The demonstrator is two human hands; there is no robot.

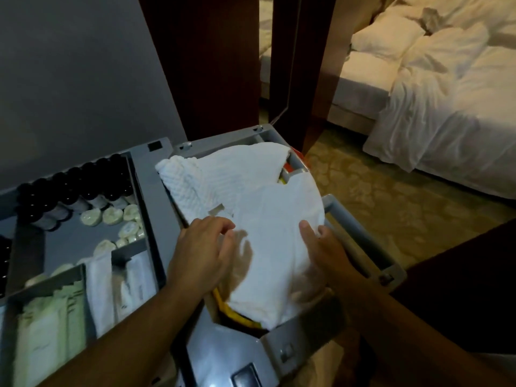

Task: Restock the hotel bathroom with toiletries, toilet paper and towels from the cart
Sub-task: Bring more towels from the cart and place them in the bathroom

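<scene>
A pile of white towels (259, 196) lies across the open bag end of the grey housekeeping cart (164, 208). My left hand (203, 250) hovers at the pile's near left edge with fingers loosely curled, close to the cloth. My right hand (321, 241) grips the towel's right edge, thumb on top and fingers under the fold. The cart's tray to the left holds black-capped toiletry bottles (72, 191), small round wrapped soaps (111, 216) and pale sachets (50, 317).
The cart's grey handle bar (354, 227) runs along the right of the towels. A dark wooden door frame (212, 65) stands behind the cart. An unmade bed with white linen (435, 101) is at the right, over patterned carpet (377, 196).
</scene>
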